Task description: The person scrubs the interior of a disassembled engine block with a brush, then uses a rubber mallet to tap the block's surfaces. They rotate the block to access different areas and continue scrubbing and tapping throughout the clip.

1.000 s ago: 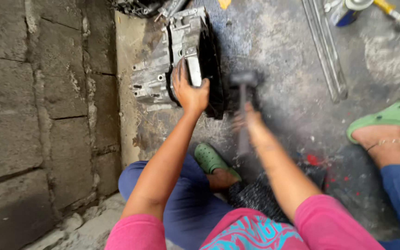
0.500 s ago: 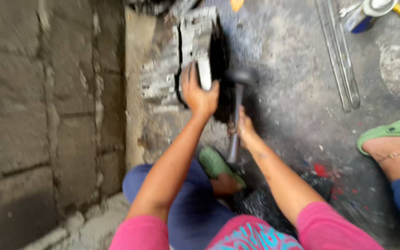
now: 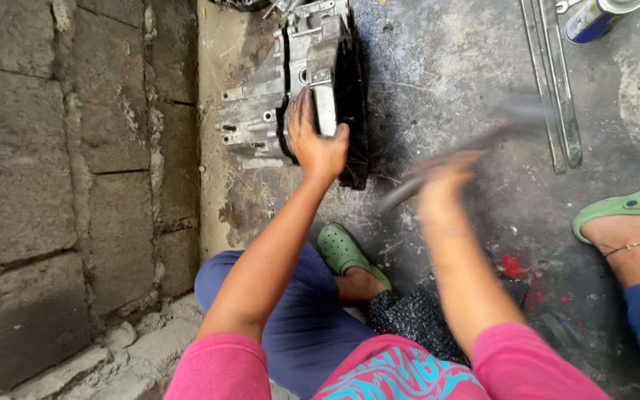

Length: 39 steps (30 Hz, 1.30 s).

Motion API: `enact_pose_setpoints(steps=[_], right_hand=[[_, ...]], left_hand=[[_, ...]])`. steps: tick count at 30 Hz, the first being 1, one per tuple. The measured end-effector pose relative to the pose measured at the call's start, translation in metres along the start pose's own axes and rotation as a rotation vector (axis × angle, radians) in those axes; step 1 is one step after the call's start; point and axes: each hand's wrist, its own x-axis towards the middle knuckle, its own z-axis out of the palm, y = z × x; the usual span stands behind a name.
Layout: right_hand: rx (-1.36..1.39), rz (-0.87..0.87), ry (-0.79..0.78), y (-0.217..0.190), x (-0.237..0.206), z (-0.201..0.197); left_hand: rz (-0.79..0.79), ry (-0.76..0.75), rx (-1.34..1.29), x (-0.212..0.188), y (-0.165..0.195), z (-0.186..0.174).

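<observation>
A grey metal engine casing point(image 3: 261, 111) stands on its edge on the concrete floor, beside a block wall. My left hand point(image 3: 314, 141) lies flat on its near side and holds it steady. My right hand point(image 3: 442, 178) is blurred by motion and grips the handle of a hammer point(image 3: 483, 137), which is raised to the right of the casing, its head a smear near the metal bars.
A block wall point(image 3: 61, 185) runs along the left. Two long metal bars point(image 3: 553, 81) and a blue can point(image 3: 594, 18) lie at the top right. My green-sandalled foot point(image 3: 346, 255) is tucked in front. Another person's foot in a green sandal point(image 3: 627, 215) is at the right edge.
The hammer has swung up and to the right, away from the casing. My left hand stays on the casing. The view has shifted slightly.
</observation>
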Motion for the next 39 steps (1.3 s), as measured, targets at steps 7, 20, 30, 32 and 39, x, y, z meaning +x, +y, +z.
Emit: enact_pose_setpoints(steps=[7,20,30,32,39], right_hand=[[0.083,0.201,-0.32,0.027,0.092,-0.096],[-0.153,0.466,-0.502,0.055,-0.021,0.024],[0.394,0.416,-0.238,0.0,0.069,-0.061],[0.448,0.379,-0.307,-0.017,0.071,-0.046],[0.825,0.515,-0.372,-0.061,0.077,-0.017]], left_hand=[[0.042,0.003,-0.022,0.003,-0.001,-0.012],[0.064,-0.032,-0.011,0.003,-0.005,-0.013],[0.059,0.005,0.035,0.0,0.0,-0.007],[0.008,-0.017,0.006,-0.002,0.004,-0.008],[0.002,-0.01,0.012,0.001,0.023,-0.021]])
